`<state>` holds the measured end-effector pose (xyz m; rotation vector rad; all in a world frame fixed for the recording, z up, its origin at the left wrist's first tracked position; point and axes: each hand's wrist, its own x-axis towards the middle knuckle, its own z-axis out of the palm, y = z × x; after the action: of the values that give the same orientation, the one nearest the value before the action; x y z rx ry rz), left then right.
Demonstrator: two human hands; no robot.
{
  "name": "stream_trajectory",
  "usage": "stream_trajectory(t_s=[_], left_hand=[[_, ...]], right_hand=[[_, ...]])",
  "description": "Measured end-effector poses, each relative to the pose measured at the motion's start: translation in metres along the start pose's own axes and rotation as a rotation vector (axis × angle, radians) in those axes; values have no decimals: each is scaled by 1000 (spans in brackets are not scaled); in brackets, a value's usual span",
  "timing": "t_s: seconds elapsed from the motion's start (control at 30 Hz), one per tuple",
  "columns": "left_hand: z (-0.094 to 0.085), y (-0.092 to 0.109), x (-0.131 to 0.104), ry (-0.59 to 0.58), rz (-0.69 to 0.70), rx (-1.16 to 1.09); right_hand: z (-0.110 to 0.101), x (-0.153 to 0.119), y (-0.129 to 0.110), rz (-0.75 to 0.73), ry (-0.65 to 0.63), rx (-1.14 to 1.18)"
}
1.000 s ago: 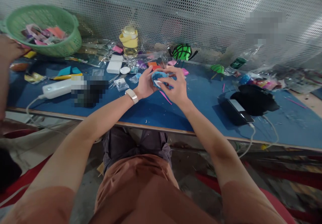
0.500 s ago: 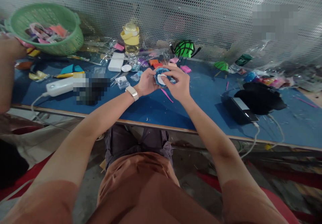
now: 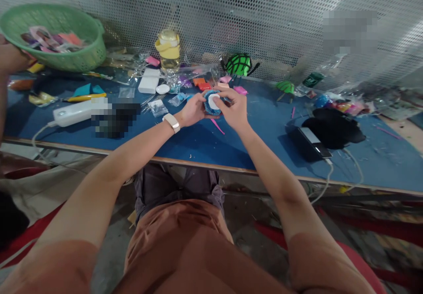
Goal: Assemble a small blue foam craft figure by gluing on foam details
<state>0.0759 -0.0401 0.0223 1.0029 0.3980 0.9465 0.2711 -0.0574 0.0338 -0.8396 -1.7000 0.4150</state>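
Between my two hands is a small round blue piece (image 3: pixel 208 104) with a rough, textured rim, held up over the table. A white disc (image 3: pixel 214 102) covers the middle of its face. My left hand (image 3: pixel 193 110) is closed around the left side of the blue piece. The fingers of my right hand (image 3: pixel 235 108) are bent over its right side, with the thumb pressing on the white disc. Just below the hands a thin pink tool (image 3: pixel 218 126) lies on the table. Orange and red clay-like blocks (image 3: pixel 204 86) lie right behind the hands.
On the blue table (image 3: pixel 211 151) stand a green basket (image 3: pixel 76 58) and a yellow-topped bottle (image 3: pixel 169 49). A white power strip (image 3: pixel 76 112) lies left, a phone (image 3: pixel 315 143) on a black stand right. Green turtle-like figures (image 3: pixel 238 65) sit behind. Another person's hand (image 3: pixel 13 56) is by the basket.
My right thumb and fingers have shifted on the white disc, and more of the disc shows. The whole view has moved slightly, so the table things sit further left.
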Motion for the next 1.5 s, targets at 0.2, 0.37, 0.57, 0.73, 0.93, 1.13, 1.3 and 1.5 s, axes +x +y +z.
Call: stream_trajectory(t_s=[0.2, 0.37, 0.57, 0.73, 0.93, 1.13, 1.3, 1.5], left_hand=[[4, -2, 1, 9, 30, -21], [6, -7, 3, 14, 31, -8], [4, -5, 3, -23, 68, 8], [5, -3, 3, -10, 41, 25], [8, -6, 2, 11, 41, -29], [7, -10, 5, 75, 37, -40], [6, -9, 6, 115, 18, -52], [7, -8, 5, 92, 30, -39]], right_hand=[[1, 3, 8, -4, -23, 36], [-2, 4, 11, -58, -56, -86], [0, 0, 8, -183, -15, -194], [-3, 0, 9, -207, -17, -182], [-12, 3, 6, -194, -92, -230], [-13, 4, 3, -230, -97, -297], [-18, 4, 1, -232, -92, -280], [-17, 4, 2, -235, -101, -315]])
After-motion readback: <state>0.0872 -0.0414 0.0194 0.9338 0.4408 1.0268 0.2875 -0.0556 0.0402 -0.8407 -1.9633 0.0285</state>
